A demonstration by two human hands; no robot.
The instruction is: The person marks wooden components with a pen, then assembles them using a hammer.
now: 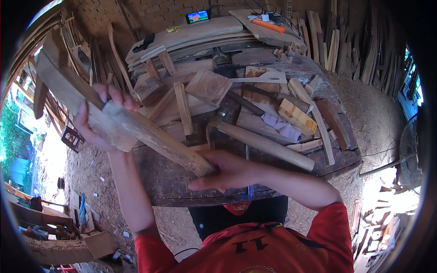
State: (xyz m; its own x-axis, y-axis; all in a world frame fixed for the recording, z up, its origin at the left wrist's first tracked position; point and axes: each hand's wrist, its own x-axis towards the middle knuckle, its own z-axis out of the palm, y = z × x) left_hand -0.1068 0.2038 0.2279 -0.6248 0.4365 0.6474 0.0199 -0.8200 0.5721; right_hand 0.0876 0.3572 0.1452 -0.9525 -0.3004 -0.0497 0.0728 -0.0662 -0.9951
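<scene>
Raised over the left side of the workbench is a wooden workpiece (154, 139) with a pale, rounded, handle-like length. Its upper end meets a broad, darker board (68, 84); whether the two are joined I cannot tell. My left hand (102, 116) is wrapped round the wood where they meet, fingers over the top and thumb on the near side. My right hand (227, 170) is closed round the lower end of the pale length, above the bench's near edge. Just beyond it lies a claw hammer (264, 144) with a thick wooden handle.
Wood offcuts, a square block (209, 87) and a yellowish block (297, 116) crowd the dark workbench (168, 193). Stacked boards (191, 36) behind carry a lit phone (197, 17) and an orange power strip (269, 25). Planks (334, 50) lean on the back wall.
</scene>
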